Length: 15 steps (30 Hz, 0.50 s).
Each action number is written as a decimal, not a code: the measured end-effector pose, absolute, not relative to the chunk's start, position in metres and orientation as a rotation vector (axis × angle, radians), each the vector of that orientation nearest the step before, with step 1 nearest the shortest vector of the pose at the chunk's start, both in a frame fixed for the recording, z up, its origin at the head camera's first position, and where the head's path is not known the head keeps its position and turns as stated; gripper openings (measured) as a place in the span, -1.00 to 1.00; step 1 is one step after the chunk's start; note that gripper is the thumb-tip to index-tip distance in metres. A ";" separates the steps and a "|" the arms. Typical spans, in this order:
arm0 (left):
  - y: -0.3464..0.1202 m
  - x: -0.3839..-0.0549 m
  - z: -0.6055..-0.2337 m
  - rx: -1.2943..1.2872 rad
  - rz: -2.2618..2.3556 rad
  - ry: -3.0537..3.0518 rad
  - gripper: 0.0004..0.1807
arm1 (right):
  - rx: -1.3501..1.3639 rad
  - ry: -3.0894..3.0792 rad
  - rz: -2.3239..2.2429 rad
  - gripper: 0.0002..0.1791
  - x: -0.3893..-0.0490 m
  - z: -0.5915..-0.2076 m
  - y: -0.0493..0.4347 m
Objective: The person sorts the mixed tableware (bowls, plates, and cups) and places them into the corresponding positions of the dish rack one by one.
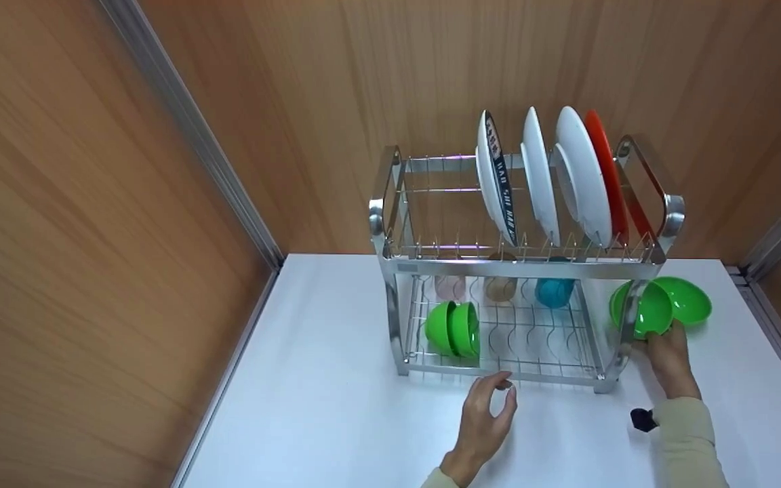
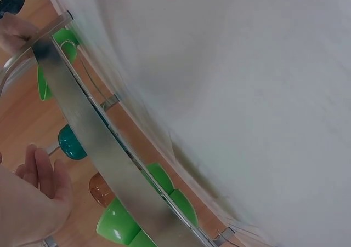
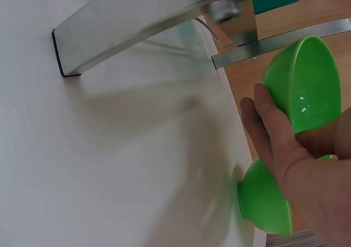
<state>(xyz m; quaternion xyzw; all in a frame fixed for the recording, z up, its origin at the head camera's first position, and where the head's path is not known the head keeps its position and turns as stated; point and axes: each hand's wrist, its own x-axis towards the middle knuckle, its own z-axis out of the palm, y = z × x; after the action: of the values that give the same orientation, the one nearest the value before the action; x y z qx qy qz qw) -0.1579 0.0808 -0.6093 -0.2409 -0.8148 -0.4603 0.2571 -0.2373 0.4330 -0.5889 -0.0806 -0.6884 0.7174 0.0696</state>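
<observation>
At the rack's right side my right hand (image 1: 670, 359) grips a green bowl (image 1: 655, 312) near its rim, thumb inside and fingers along the outside. The bowl is tilted, its opening facing right, and the rack's front right post hides part of it. Another green bowl (image 1: 694, 301) sits on the table just behind it. My left hand (image 1: 482, 420) holds nothing, its fingers loosely curved by the rack's lower front bar. Close beyond it, two green bowls (image 1: 439, 329) stand on edge, one against the other, on the lower tier of the metal dish rack (image 1: 519, 270).
On the upper tier stand a dark-rimmed plate (image 1: 492, 176), white plates (image 1: 539, 176) and a red plate (image 1: 604, 169). A pink cup (image 1: 450, 288), a brown cup (image 1: 501, 289) and a teal cup (image 1: 554, 293) are at the lower tier's back. Wooden panels (image 1: 295, 122) border the white table (image 1: 316, 379).
</observation>
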 end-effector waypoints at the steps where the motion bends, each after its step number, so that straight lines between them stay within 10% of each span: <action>1: 0.081 -0.157 -0.609 -0.650 -1.256 -2.217 -0.69 | -0.243 -2.066 2.160 -0.52 -0.236 -0.588 0.434; 15: 0.092 -0.147 -0.605 -0.683 -1.456 -2.188 -0.78 | -0.396 -2.189 2.142 -0.24 -0.208 -0.583 0.446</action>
<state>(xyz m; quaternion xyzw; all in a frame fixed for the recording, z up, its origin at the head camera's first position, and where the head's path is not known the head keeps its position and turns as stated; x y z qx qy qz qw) -0.1471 0.0923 -0.6047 -0.2460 -0.7876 -0.5240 0.2113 -0.2075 0.4461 -0.5834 -0.1283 -0.7086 0.6933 0.0269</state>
